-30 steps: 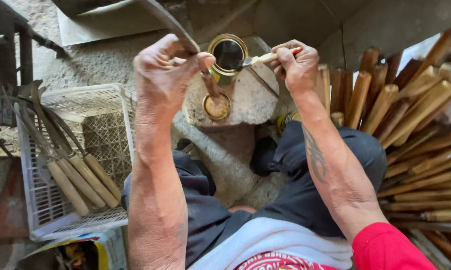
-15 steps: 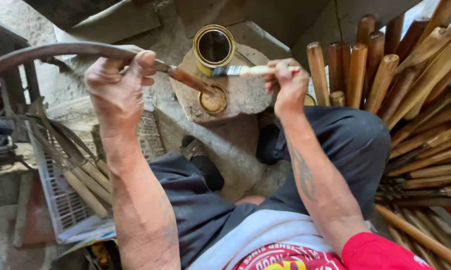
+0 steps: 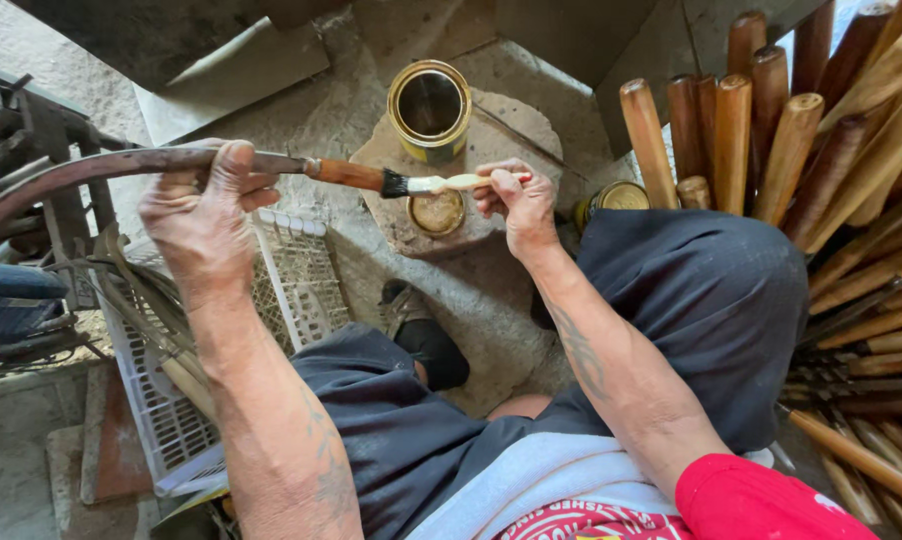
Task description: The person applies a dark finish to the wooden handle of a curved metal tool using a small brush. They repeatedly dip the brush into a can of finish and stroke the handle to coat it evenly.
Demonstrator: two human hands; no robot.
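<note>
**Over the stone slab: brush on the sickle's handle**

Between your knees, above the flat stone (image 3: 511,235), your left hand (image 3: 206,215) is clenched around the curved dark blade of a sickle (image 3: 121,170), holding it level with its wooden handle (image 3: 346,173) pointing right. Your right hand (image 3: 516,200) grips a small paintbrush (image 3: 441,183) by its pale handle, bristles touching the end of the wooden handle.

Your bare palm wraps the metal itself; a twist of the tool under the brush could probably drag the edge across your fingers. The wet bristles hang just over the small open tin (image 3: 438,212), so drips may land on the stone or on your dark trousers instead. The taller open can (image 3: 430,108) stands at the far edge of the slab, and a careless sweep of the long blade might tip it.

A white plastic crate (image 3: 291,270) holding more tools sits at your left, close under the blade. Many wooden handles (image 3: 771,150) lean in a stack on the right, crowding your right elbow. Another tin (image 3: 616,197) sits beside your right knee
</note>
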